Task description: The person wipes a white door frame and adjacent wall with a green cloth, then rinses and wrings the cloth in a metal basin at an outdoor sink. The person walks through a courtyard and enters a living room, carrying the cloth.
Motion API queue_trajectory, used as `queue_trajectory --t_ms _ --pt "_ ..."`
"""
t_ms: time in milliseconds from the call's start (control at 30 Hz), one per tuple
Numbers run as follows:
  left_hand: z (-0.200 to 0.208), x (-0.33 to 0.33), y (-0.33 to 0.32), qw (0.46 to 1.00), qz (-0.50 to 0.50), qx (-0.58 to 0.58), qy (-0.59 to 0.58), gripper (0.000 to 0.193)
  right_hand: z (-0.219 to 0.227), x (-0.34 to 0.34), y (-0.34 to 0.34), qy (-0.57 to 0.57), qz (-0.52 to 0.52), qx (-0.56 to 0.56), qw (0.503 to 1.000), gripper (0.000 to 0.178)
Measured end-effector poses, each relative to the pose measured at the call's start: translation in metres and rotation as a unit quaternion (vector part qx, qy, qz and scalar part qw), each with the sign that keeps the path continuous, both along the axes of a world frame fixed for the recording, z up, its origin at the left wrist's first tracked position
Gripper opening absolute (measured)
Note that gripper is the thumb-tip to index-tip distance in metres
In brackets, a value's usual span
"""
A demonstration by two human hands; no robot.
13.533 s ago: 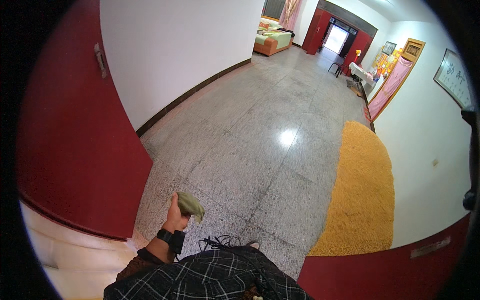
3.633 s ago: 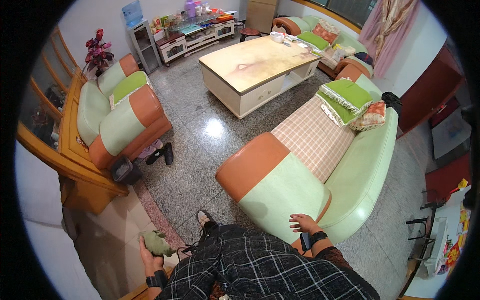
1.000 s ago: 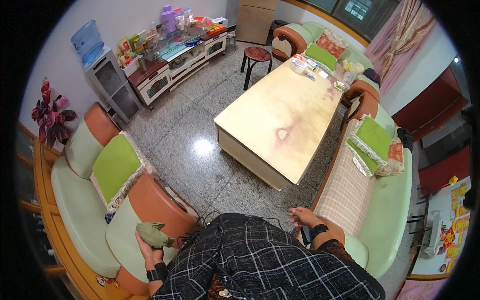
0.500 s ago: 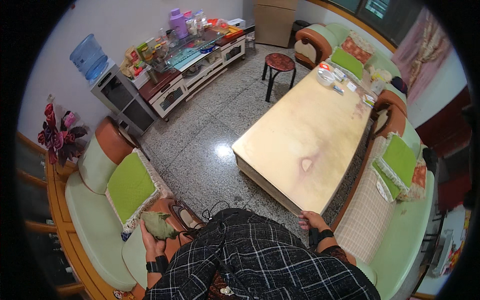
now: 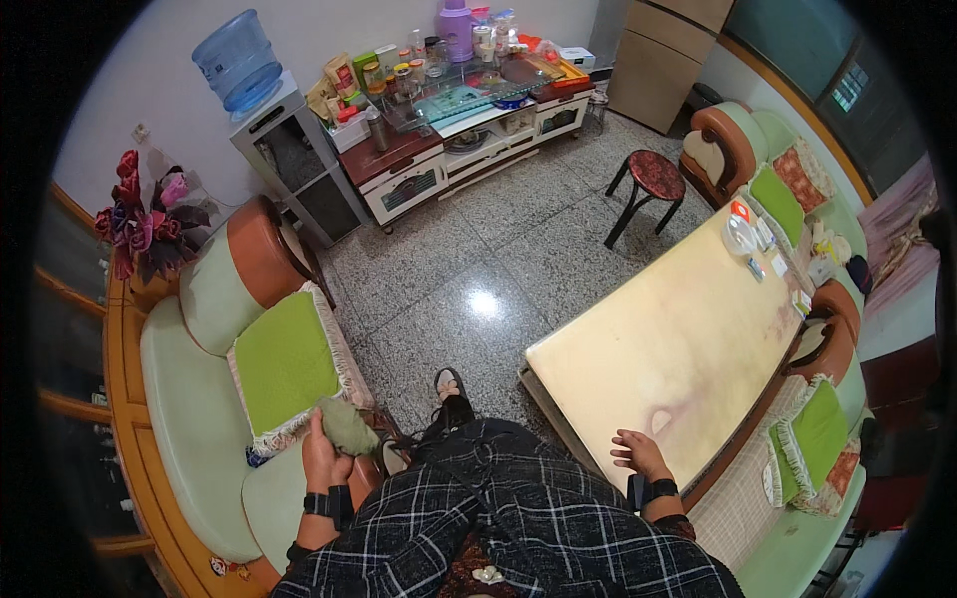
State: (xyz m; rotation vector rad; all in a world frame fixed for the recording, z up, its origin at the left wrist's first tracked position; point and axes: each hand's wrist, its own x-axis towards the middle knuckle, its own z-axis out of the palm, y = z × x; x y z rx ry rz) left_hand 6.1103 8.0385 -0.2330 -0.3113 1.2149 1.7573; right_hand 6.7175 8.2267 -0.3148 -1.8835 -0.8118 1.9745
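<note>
A crumpled grey-green cloth is gripped in my left hand, beside the brown arm of the pale green sofa. My right hand holds nothing. Its fingers are spread, and it hovers by the near end of the cream-topped coffee table; whether it touches the table I cannot tell. Dark bands circle both wrists.
On the left sofa lies a green fringed cushion. Another sofa runs along the table's right side. A round stool stands beyond the table. Farther back are a water dispenser and a cluttered low cabinet.
I have stepped forward and turned left; a foot now shows on the floor. The cloth is still in my left hand. My right hand's fingers have spread.
</note>
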Motion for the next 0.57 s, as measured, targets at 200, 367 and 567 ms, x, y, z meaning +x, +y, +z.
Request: queue_trajectory --t_ms 200,367,567 --pt "-0.011 -0.069 0.101 0.998 0.019 0.012 -0.062 0.055 0.023 -0.071 0.080 -0.041 -0.002 -0.034 0.999 0.047" --pt "0.014 -0.140 0.154 1.000 -0.003 0.017 -0.016 0.053 0.034 -0.153 0.160 -0.038 0.020 0.014 0.999 0.044" --pt "0.019 -0.196 0.220 1.000 -0.002 0.010 -0.002 0.047 0.037 -0.213 0.218 -0.004 0.046 -0.008 0.999 0.046"
